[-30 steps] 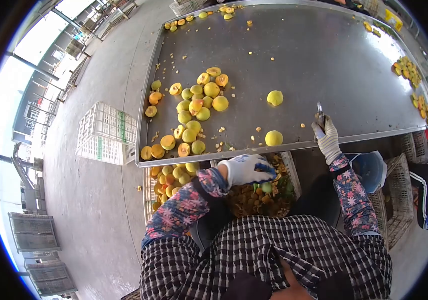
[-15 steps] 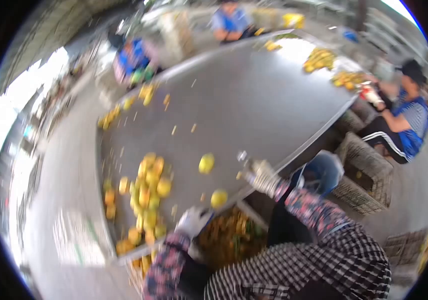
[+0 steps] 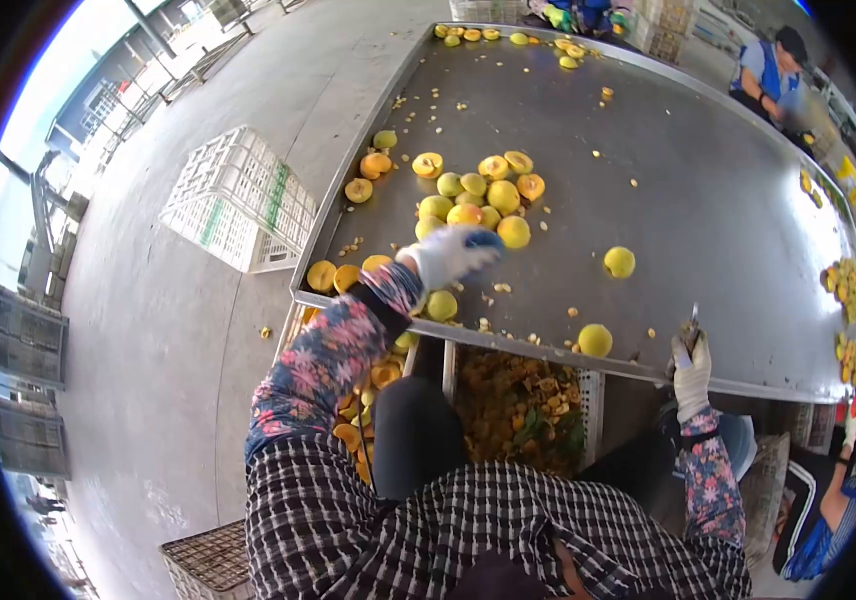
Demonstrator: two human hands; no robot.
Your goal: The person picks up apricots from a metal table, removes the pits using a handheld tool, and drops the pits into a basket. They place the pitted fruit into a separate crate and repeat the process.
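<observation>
My left hand [image 3: 453, 254], in a white and blue glove and blurred by motion, is over the metal table [image 3: 568, 190] at the near side of a pile of yellow fruit [image 3: 468, 213]; whether it grips anything is hidden. At the table's front edge, my right hand [image 3: 691, 365], in a pale glove, is closed around a small metal tool [image 3: 693, 318] that points upward. One whole fruit [image 3: 595, 340] lies left of that hand, and another [image 3: 619, 262] lies farther back. Cut halves [image 3: 321, 276] rest near the table's left corner.
Below the front edge stand a crate of scraps [image 3: 523, 410] and a crate of cut fruit [image 3: 385, 375]. White crates [image 3: 238, 200] are on the floor at left. A co-worker [image 3: 770, 75] sits behind the table, another [image 3: 838, 500] at lower right. More fruit [image 3: 845, 290] lies along the right edge.
The view has swung left. My left hand has moved from the front edge over to the fruit pile. My right hand still holds the tool, now at the front edge.
</observation>
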